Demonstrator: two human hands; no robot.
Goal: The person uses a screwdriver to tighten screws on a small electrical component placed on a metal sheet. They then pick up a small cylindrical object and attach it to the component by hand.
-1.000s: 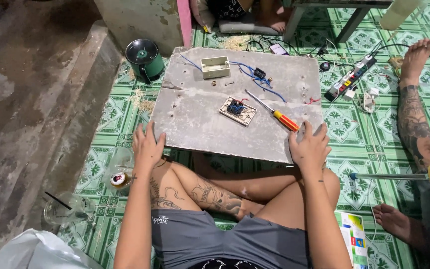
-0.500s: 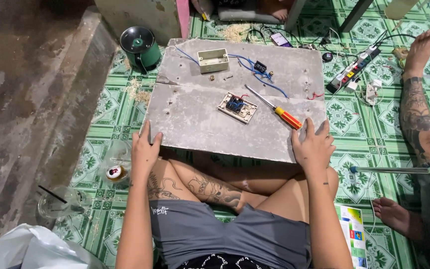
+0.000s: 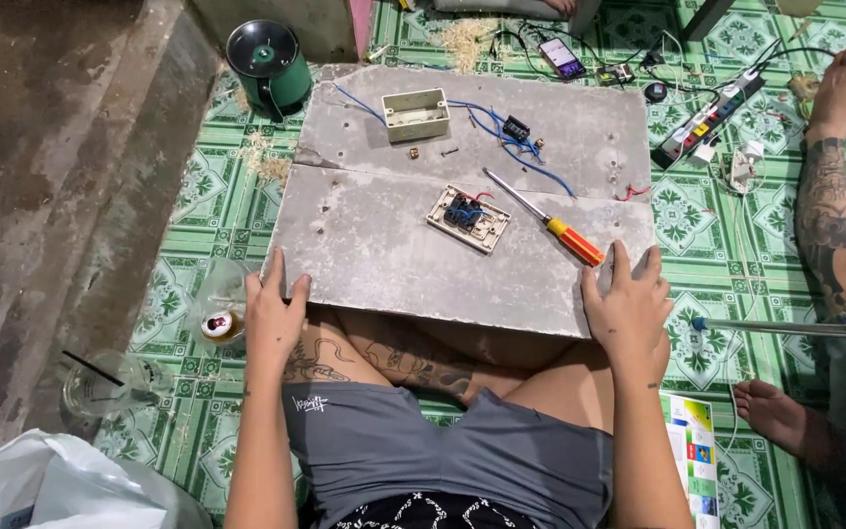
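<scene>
A grey cement board (image 3: 384, 245) lies across my crossed legs on a green patterned floor. My left hand (image 3: 274, 312) grips its near left corner, my right hand (image 3: 627, 304) its near right corner. On the board lie a beige switch plate with blue wiring (image 3: 468, 217), a screwdriver with an orange and yellow handle (image 3: 548, 219), a cream wall box (image 3: 415, 114), loose blue wires (image 3: 501, 137) and a few small screws.
A green round speaker (image 3: 264, 63) stands past the board's far left corner. A drink can (image 3: 217, 323) and a glass with a straw (image 3: 100, 384) sit at my left. A power strip (image 3: 707, 127), a phone (image 3: 568, 59) and another person's tattooed leg (image 3: 834, 216) are at the right.
The view has drawn closer and tilted down over the board. Both hands stay on the board's near corners; the board sits slightly nearer over my legs.
</scene>
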